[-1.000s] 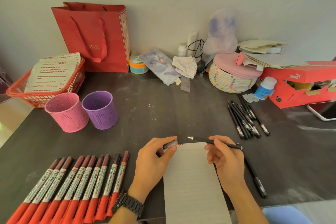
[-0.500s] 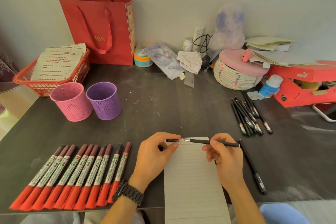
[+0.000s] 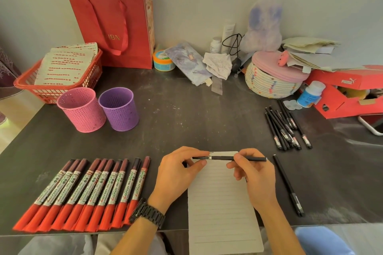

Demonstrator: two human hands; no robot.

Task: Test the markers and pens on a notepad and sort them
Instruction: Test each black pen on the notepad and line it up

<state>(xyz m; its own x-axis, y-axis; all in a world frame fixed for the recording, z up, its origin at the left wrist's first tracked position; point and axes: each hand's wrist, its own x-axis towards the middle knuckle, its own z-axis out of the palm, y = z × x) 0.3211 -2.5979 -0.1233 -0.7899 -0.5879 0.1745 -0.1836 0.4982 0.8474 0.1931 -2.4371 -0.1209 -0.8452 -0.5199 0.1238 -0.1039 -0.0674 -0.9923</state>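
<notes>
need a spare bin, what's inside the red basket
White sheets with rows of red marks fill the red basket; anything beneath them is hidden.

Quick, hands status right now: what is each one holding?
Left hand: pinches the pen cap.
Right hand: grips the black pen by its barrel.

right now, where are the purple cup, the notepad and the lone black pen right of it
purple cup (image 3: 119,114): head view, front of its perforated wall
notepad (image 3: 219,203): head view, bare middle of the page
lone black pen (image 3: 287,184): head view, middle of its barrel
</notes>
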